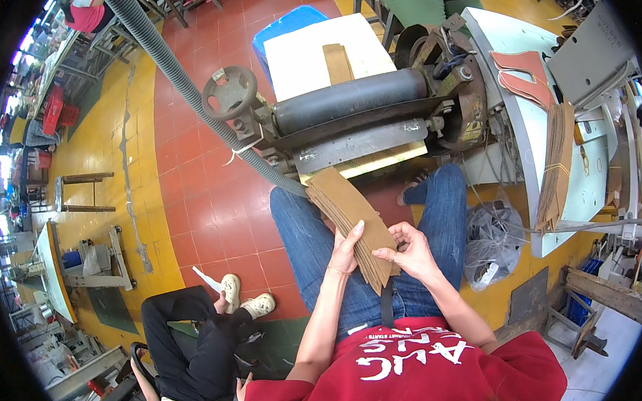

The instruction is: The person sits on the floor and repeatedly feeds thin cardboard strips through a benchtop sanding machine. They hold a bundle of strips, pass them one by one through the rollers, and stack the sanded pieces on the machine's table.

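Note:
Above my lap is a thick stack of brown leather-like strips (361,213), tilted with its far end to the left. My left hand (345,248) grips the stack from its left side, thumb on top. At the right edge, the fingers of my right hand (411,250) are bent and pinch the near part of the stack. Whether a single strip is parted there is too small to tell. Just beyond the stack stands a machine with a dark roller (352,101) and a metal plate (362,146) in front of it. One brown strip (338,63) lies on a white board (299,53) behind the roller.
A grey ribbed hose (184,80) runs down past the handwheel (230,93) on the left. At right, a pale table (578,194) bears a banded brown bundle (556,166) and orange pieces (524,77). A plastic bag (492,246) hangs below. Another person (197,338) sits at my left.

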Demonstrator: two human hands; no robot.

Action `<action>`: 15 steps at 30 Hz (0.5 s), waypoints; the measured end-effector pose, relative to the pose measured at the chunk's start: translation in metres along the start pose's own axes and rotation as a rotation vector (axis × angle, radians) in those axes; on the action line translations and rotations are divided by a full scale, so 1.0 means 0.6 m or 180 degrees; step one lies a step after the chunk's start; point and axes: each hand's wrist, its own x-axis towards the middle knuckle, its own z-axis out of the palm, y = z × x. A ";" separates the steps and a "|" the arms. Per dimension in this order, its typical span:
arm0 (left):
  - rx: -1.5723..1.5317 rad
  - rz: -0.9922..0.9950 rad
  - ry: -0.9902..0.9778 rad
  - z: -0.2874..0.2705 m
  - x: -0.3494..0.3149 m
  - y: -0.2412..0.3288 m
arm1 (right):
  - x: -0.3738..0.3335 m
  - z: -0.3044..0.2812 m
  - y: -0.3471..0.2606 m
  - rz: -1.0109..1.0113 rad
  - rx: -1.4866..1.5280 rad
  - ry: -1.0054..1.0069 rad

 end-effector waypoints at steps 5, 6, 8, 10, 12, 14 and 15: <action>-0.0065 0.0039 0.0149 -0.004 0.000 -0.001 | -0.014 0.006 -0.019 0.0075 0.0222 0.0505; 0.0006 -0.0003 0.0157 -0.005 0.001 0.001 | -0.016 0.009 -0.023 0.0056 0.0223 0.0599; 0.0077 -0.0008 0.0056 -0.005 0.003 0.005 | -0.018 0.016 -0.028 -0.0222 0.0149 0.0897; -0.0067 -0.0018 0.0153 -0.003 0.003 0.006 | -0.020 0.022 -0.030 -0.0708 0.0015 0.1179; -0.0220 -0.0023 0.0170 -0.001 0.003 0.007 | -0.020 0.024 -0.027 -0.1312 -0.0708 0.1462; -0.0409 -0.0001 0.0036 0.000 0.002 0.009 | -0.015 0.021 -0.021 -0.1382 -0.0790 0.1451; -0.0382 -0.0056 0.0100 0.000 0.001 0.010 | -0.009 0.018 -0.018 -0.1162 -0.0517 0.1362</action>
